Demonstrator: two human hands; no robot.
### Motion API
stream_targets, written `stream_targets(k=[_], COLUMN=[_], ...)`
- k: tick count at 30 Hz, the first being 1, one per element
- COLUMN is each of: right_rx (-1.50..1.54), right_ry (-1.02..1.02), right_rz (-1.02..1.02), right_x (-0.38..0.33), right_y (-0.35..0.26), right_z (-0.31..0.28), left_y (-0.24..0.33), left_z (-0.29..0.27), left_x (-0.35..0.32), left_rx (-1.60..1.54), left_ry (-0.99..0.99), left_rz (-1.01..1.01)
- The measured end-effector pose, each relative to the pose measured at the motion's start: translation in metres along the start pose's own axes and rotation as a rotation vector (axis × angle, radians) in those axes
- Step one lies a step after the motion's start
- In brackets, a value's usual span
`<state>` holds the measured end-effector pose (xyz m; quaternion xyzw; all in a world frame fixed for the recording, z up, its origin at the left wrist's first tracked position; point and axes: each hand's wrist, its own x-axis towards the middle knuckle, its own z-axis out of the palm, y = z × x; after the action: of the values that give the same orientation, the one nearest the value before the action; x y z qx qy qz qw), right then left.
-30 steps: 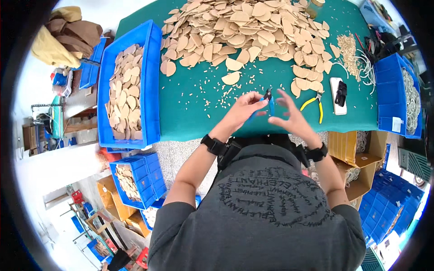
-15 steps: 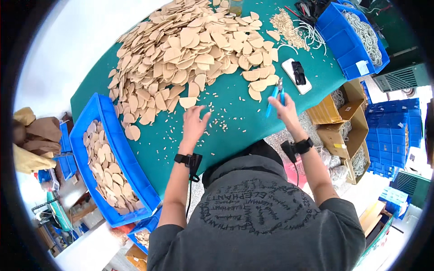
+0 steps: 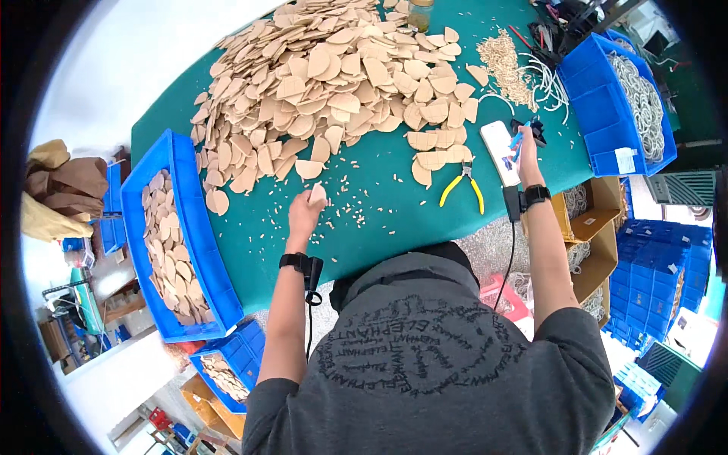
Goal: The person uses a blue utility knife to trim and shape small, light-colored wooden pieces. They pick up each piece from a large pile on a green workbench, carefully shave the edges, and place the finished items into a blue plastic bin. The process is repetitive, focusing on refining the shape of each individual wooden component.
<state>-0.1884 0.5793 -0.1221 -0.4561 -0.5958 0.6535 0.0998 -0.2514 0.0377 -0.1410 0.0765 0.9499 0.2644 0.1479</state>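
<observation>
Tan piece is pinched in a narrow grip by left hand, over table toward its near edge, left of centre. Blue pliers are gripped by right hand, beside phone toward the near right corner; whether black item is held too cannot be told. Yellow pliers are laid near the near edge, with pile spread toward the far edge.

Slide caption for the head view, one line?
Left hand pinching a tan piece, right hand gripping a blue-handled tool, over a green table bearing a cut-out heap.
</observation>
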Motion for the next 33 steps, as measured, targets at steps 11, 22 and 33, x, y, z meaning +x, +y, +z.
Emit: stream_targets(k=[11,22,33], right_rx=[0.187,-0.190,-0.292], right_ry=[-0.929,-1.279,-1.152], right_rz=[0.011,-0.262,-0.341], right_x=[-0.210,-0.264,-0.279], right_y=[-0.063,-0.082,-0.085], right_z=[0.102,0.137,0.138], left_y=[0.132,0.159,0.187], left_z=[-0.079,-0.114,-0.137], left_x=[-0.069,-0.086,-0.096], left_rx=[-1.657,-1.369,-1.077], left_ry=[-0.431,-0.172,-0.090], left_rz=[-0.167,-0.027,-0.021])
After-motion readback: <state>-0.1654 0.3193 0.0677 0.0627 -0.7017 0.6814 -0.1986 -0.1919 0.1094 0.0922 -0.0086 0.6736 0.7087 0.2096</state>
